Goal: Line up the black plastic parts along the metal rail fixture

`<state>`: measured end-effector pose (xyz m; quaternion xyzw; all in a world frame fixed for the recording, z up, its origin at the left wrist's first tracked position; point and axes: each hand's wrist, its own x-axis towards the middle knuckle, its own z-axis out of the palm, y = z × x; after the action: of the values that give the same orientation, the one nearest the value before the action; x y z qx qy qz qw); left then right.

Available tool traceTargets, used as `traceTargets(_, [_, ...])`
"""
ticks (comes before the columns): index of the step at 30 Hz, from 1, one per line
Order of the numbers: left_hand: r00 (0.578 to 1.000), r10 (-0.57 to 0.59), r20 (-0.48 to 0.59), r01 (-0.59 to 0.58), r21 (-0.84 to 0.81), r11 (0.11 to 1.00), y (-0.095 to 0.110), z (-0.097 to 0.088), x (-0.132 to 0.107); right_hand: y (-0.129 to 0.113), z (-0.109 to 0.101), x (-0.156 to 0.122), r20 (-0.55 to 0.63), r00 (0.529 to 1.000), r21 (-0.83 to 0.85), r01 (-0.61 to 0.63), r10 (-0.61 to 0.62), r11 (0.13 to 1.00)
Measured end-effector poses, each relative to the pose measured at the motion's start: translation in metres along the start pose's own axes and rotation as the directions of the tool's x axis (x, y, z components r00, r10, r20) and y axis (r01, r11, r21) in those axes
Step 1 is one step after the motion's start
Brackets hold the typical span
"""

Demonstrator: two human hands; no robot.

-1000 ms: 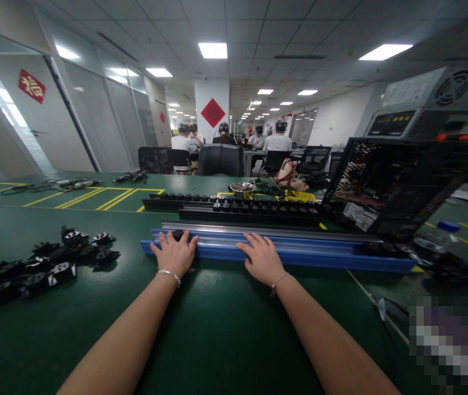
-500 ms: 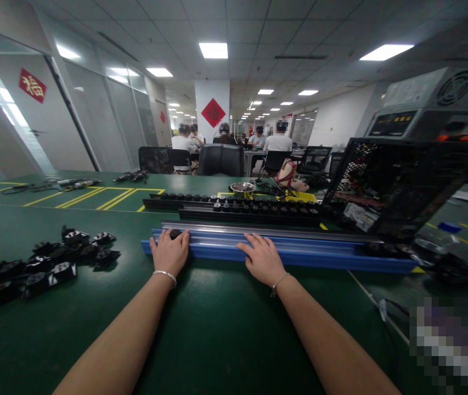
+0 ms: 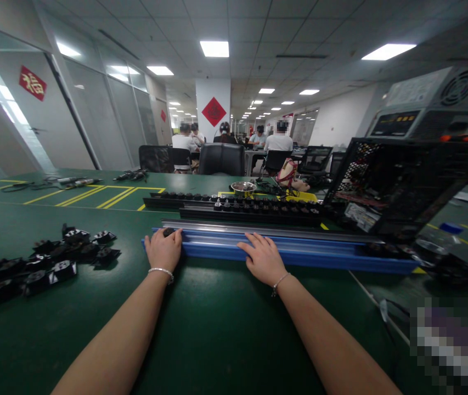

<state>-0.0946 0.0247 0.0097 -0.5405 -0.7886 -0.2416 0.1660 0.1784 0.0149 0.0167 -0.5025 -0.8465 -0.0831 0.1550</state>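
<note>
Head view, black part (image 3: pixel 168 231) between left fingers (image 3: pixel 178 237)

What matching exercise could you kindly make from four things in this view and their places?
Things:
1. Blue rail
2. Shiny bowl
3. Pile of loose black parts
4. Grey box with a fan

Places:
A. To the left of the left hand
B. Above the open black case
C. Nearest the right hand
D. Beyond the black rails

Pairs: 1-C, 2-D, 3-A, 4-B
</note>
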Motion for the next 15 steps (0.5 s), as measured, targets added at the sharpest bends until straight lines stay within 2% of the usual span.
traceTargets(7, [1.0,-0.002,-0.015,0.001,-0.021,1.0,-0.007,0.005,0.003,0.001,0.001,0.0,-0.014,1.0,-0.001,0.013,-0.013,1.0])
traceTargets(15, [0.996,-0.087,-0.002,0.086,-0.09,0.992,-0.013,0.008,0.007,0.001,0.0,0.0,-0.001,1.0,0.0,0.009,-0.009,1.0])
